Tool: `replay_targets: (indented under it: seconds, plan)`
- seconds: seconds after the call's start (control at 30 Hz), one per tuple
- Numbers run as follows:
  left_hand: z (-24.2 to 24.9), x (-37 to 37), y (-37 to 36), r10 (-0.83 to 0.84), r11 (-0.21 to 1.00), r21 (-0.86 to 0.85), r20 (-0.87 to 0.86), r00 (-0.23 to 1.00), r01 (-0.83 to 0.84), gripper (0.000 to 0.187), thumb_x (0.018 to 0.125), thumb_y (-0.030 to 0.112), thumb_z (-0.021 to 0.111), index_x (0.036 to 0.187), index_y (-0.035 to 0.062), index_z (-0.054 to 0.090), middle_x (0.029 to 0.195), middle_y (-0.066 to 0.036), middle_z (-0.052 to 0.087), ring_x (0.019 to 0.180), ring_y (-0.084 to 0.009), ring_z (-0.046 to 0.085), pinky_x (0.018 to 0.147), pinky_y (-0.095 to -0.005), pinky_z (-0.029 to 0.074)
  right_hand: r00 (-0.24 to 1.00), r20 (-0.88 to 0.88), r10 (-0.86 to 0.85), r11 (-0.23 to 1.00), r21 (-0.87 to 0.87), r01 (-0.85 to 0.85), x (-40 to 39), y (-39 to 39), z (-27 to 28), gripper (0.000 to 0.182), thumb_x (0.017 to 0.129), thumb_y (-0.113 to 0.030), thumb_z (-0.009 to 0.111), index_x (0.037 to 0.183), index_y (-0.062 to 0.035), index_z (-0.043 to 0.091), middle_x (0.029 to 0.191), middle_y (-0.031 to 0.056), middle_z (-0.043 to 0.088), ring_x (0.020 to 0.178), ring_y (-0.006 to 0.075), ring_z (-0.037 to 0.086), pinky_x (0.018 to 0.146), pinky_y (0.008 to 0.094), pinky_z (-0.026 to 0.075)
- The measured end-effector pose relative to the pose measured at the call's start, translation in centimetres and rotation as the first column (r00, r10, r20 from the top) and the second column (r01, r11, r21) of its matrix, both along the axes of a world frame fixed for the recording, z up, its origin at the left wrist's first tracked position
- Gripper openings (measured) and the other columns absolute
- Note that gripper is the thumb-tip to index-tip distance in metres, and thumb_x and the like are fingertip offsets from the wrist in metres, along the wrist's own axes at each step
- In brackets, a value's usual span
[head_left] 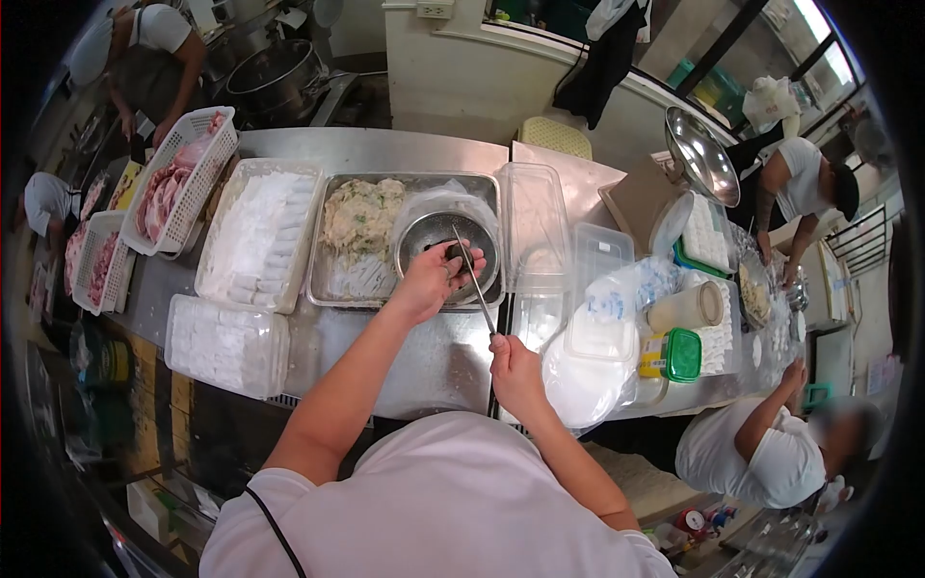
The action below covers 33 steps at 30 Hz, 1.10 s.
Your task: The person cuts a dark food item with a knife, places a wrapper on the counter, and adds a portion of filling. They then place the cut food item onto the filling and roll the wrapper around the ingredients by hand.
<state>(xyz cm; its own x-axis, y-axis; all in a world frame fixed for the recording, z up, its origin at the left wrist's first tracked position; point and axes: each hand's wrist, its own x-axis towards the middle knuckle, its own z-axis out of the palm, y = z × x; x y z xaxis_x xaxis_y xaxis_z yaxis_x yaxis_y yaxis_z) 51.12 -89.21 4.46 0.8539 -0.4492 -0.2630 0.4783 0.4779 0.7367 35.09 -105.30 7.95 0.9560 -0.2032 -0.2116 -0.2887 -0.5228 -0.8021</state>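
Over a perforated metal bowl [414,231], my left hand [436,279] is closed around a small dark item [453,251], mostly covered by the fingers. My right hand [515,371] grips the handle of a long thin metal tool [476,279], perhaps a knife, whose blade crosses the left fingers. The bowl rests on a clear plastic bag [453,197] in a metal tray [337,301]. Pale minced filling [361,217] with green bits lies in the tray's left part.
Left stand boxes of white rolls [284,236] and white baskets [207,159] of raw meat. Clear containers [533,222], a green-lidded jar [682,354] and a steel bowl [701,154] are at the right. Co-workers stand on both sides.
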Motion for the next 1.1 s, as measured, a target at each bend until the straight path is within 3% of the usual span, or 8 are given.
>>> replay_targets:
  seconds: [0.17,0.4,0.7,0.77,0.87,0.97,1.07,1.1]
  plan:
    - [0.0,-0.1,-0.4,0.005,1.000,0.024,0.020,1.000,-0.006,0.034,0.109,0.003,0.044,0.142,-0.0031,0.046,0.137,-0.020,0.059,0.125,-0.0303,0.063,0.107,-0.0403,0.054,1.000,0.031,-0.006,0.998,-0.065,0.008,-0.1,0.1,-0.1,0.046,0.110,-0.034,0.047,0.087,0.0047,0.060,0.075,0.0339,0.063,0.076,0.0563,0.061,0.066,0.0573,0.047]
    - [0.1,-0.2,-0.7,-0.009,0.999,0.032,0.023,1.000,0.009,0.031,0.109,0.002,0.041,0.138,-0.0027,0.049,0.135,-0.019,0.060,0.123,-0.0296,0.064,0.107,-0.0398,0.054,1.000,0.003,0.021,0.994,-0.105,-0.021,0.0,-0.1,-0.4,0.047,0.110,-0.035,0.045,0.090,0.0055,0.060,0.078,0.0351,0.063,0.078,0.0567,0.061,0.068,0.0582,0.047]
    - [0.0,0.0,0.0,-0.054,0.985,-0.168,-0.039,0.998,0.047,0.031,0.110,0.010,0.044,0.138,-0.0023,0.049,0.138,-0.020,0.060,0.122,-0.0295,0.064,0.107,-0.0418,0.054,0.997,-0.029,0.066,0.983,-0.169,-0.070,0.6,-0.3,-0.7,0.047,0.111,-0.034,0.042,0.092,0.0059,0.059,0.081,0.0366,0.064,0.081,0.0582,0.062,0.071,0.0610,0.049]
    - [0.1,0.0,-0.5,0.019,0.997,-0.068,-0.067,0.998,-0.024,0.032,0.110,0.011,0.045,0.138,-0.0032,0.049,0.137,-0.020,0.061,0.122,-0.0299,0.064,0.107,-0.0428,0.054,0.995,-0.078,0.070,0.976,-0.200,-0.084,1.0,-0.1,0.2,0.048,0.111,-0.035,0.042,0.094,0.0063,0.060,0.082,0.0375,0.064,0.083,0.0596,0.061,0.072,0.0622,0.049]
    - [0.1,0.3,-0.5,0.042,0.999,0.023,-0.069,0.997,-0.040,0.032,0.110,0.013,0.046,0.137,-0.0041,0.050,0.135,-0.020,0.062,0.122,-0.0307,0.064,0.107,-0.0445,0.053,0.997,-0.024,0.078,0.951,-0.299,-0.081,1.1,-0.3,-1.2,0.050,0.111,-0.038,0.042,0.093,0.0048,0.060,0.075,0.0302,0.066,0.072,0.0494,0.067,0.064,0.0554,0.051]
    - [-1.1,1.0,0.4,-0.032,0.999,-0.043,-0.067,0.997,0.029,0.031,0.109,0.016,0.050,0.134,-0.0025,0.054,0.128,-0.016,0.066,0.119,-0.0281,0.066,0.101,-0.0420,0.055,0.971,-0.233,0.047,0.958,0.286,0.023,1.3,-1.3,-0.6,0.050,0.111,-0.042,0.041,0.093,0.0000,0.060,0.066,0.0141,0.064,0.057,0.0289,0.063,0.054,0.0432,0.050]
    - [-0.2,1.1,1.5,-0.152,0.963,-0.240,-0.110,0.982,0.122,0.030,0.108,0.017,0.054,0.132,-0.0006,0.056,0.124,-0.013,0.068,0.118,-0.0266,0.066,0.099,-0.0404,0.056,0.863,-0.467,0.191,0.559,0.775,0.295,1.6,-2.3,2.0,0.048,0.112,-0.045,0.037,0.096,-0.0055,0.059,0.066,0.0019,0.055,0.051,0.0141,0.051,0.048,0.0328,0.045]
    - [0.3,1.1,1.7,-0.196,0.938,-0.315,-0.127,0.972,0.148,0.030,0.108,0.018,0.055,0.132,-0.0001,0.057,0.124,-0.012,0.068,0.119,-0.0267,0.066,0.100,-0.0404,0.056,0.850,-0.454,0.265,0.437,0.843,0.314,1.6,-2.7,1.9,0.047,0.112,-0.047,0.034,0.102,-0.0079,0.059,0.069,0.0013,0.054,0.050,0.0157,0.047,0.046,0.0330,0.043]
